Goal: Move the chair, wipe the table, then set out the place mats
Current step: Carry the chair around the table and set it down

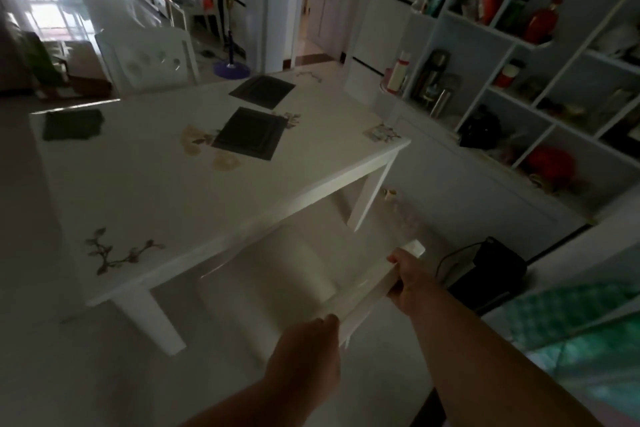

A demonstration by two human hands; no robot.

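Chair (360, 291), tucked at the near edge of the surface (166, 191), is gripped by its top rail: left hand (304, 354) and right hand (412, 284) have fingers closed around it, apparently to move it before wiping. Mats (251, 137) lie beyond.

Table: white top (166, 184) with printed flower patterns
On it: two dark mats (250, 137) (262, 87), green cloth (72, 124)
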